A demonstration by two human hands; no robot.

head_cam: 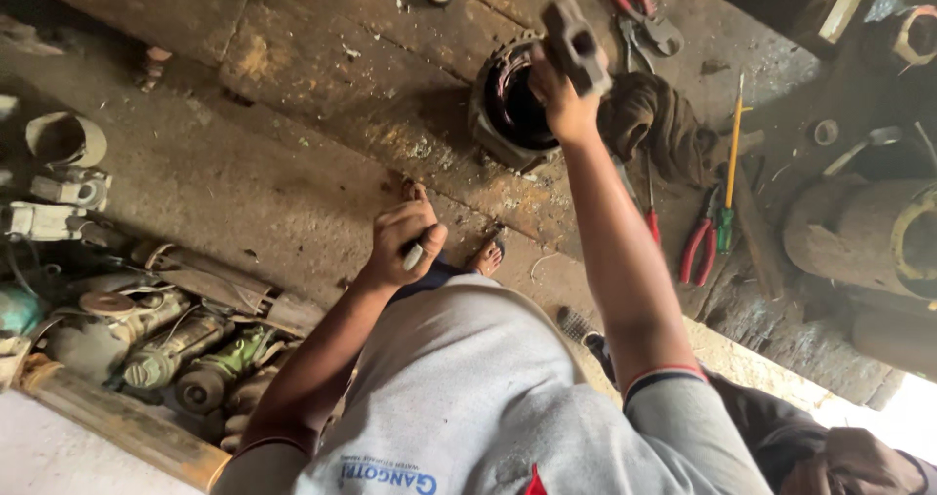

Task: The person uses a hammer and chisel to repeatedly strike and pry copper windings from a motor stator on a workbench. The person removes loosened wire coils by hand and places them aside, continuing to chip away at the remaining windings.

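Observation:
My right hand (563, 100) is raised and gripping a grey metal hammer head (576, 41) by its handle, above a round motor stator housing (500, 104) with copper windings that stands on the stained concrete floor. My left hand (403, 244) is closed around a small light-coloured metal tool (414, 256), held near my knee. My foot (485, 258) shows just beside it.
A brown rag (656, 124) lies right of the stator. Red-handled pliers (697, 246), a yellow screwdriver (734, 144) and other pliers (634, 7) lie around. Old motor parts (166, 344) pile at left. A large cylinder (864, 231) lies at right.

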